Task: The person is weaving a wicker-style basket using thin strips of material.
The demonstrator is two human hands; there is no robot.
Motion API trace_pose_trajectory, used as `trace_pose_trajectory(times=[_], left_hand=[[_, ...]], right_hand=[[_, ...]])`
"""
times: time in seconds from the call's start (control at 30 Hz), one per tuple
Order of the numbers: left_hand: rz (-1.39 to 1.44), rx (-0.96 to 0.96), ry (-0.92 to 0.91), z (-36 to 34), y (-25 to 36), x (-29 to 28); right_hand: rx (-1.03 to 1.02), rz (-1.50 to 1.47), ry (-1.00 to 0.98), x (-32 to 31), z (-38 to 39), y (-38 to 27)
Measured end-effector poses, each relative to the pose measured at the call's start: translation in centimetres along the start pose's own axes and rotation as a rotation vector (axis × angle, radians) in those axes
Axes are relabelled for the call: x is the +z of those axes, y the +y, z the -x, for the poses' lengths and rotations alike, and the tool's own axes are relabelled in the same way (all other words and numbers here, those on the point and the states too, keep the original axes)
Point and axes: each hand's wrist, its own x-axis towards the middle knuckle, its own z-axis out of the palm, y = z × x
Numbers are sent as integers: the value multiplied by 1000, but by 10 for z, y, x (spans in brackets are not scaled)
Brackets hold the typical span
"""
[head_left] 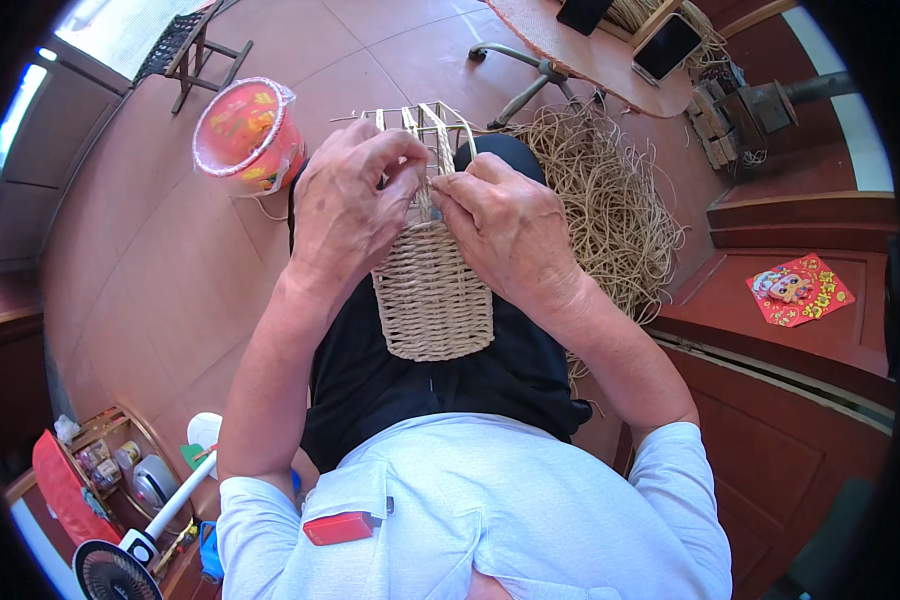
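A pale woven basket of twisted cord (432,300) rests on my lap, its upper part an open wire frame (390,112) with cord strands over it. My left hand (355,200) is at the frame's left side, thumb and fingers pinched around a cord strand. My right hand (500,220) is just right of it at the top of the woven part, fingertips closed on cord at the middle of the frame. The exact bits between my fingertips are partly hidden.
A pink bucket (238,135) stands at left, a folding stool (195,65) behind it. A heap of loose cord (620,230) lies right. A round table (625,85) with phones and a wheeled chair base (545,75) are ahead. A cluttered tray (130,470) and small fan (110,575) sit lower left.
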Motion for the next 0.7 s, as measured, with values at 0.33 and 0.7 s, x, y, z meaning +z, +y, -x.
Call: trace_pose_trajectory(times=[0.33, 0.7], left_hand=[[95, -132, -54, -6, 1, -1], [-245, -80, -172, -10, 22, -1]], right_hand=[[132, 69, -180, -1, -24, -2], [216, -50, -99, 11, -16, -2]])
